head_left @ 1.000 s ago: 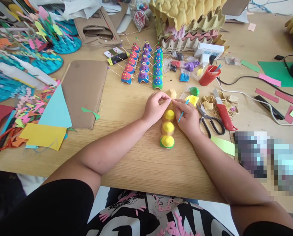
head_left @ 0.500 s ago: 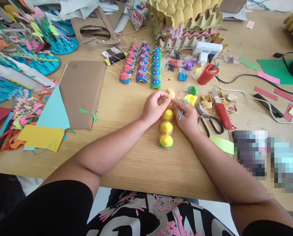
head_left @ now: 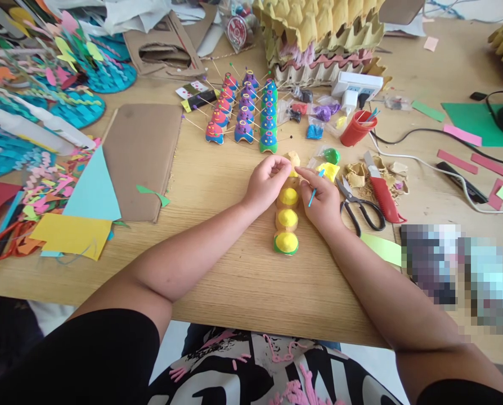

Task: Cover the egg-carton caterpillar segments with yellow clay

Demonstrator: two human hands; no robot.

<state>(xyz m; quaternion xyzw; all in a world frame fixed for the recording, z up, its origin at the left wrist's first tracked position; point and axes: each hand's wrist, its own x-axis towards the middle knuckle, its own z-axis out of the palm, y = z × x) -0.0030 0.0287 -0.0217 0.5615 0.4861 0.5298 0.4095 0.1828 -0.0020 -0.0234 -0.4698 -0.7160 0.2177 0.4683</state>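
A row of egg-carton cups [head_left: 286, 220] runs away from me, with yellow clay caps on the nearer ones and a green rim on the nearest. Over the far end of this row, my left hand [head_left: 269, 181] is closed in a pinch; whatever its fingertips hold is hidden. Close beside it on the right, my right hand [head_left: 324, 199] grips a thin blue stick-like clay tool [head_left: 313, 195], its index finger pointing toward the left fingertips. Just beyond the right hand lie a lump of yellow clay [head_left: 329, 170] and a ball of green clay [head_left: 331, 156].
Finished caterpillar figures [head_left: 243, 115] stand in rows farther back. Scissors [head_left: 361, 205] and a red-handled knife [head_left: 382, 194] lie to the right, near a red cup [head_left: 358, 128]. Egg trays [head_left: 319, 34] are stacked behind. Cardboard [head_left: 142, 157] lies on the left.
My right index finger has drawn slightly away from the left fingertips, leaving a small gap. Both arms are otherwise nearly still, and the blue tool stays in the right hand.
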